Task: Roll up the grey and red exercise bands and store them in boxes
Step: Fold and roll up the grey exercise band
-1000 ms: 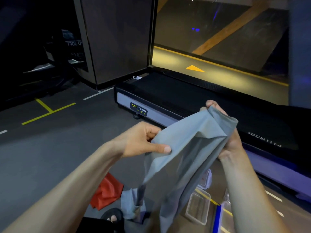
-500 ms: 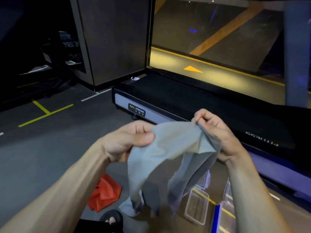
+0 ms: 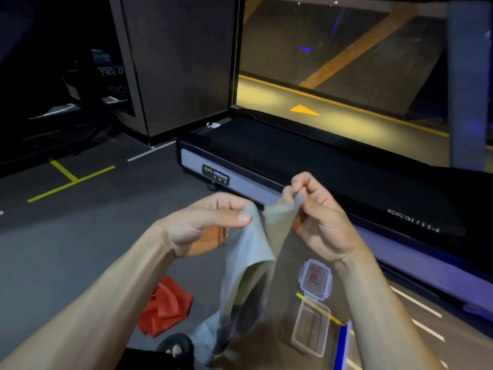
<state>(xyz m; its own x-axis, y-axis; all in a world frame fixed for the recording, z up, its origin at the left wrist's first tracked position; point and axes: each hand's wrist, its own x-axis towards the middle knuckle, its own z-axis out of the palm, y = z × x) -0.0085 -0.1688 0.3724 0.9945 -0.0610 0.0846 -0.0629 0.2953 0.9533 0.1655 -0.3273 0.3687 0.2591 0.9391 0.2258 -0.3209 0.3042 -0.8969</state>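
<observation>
Grip: the left hand (image 3: 213,225) and right hand (image 3: 317,222) each pinch a top corner of the thin grey elastic exercise band (image 3: 250,260), which hangs unrolled. The crumpled red exercise band (image 3: 165,308) and open clear plastic box (image 3: 309,329) lie on the floor; rolling and storing both remain, it appears.

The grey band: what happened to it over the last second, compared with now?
Both hands worked along the grey band and gathered it: the left hand and right hand came closer together and now pinch a narrow top edge, where a second ago the band was spread wide. The red band and the clear box stayed on the floor.
</observation>
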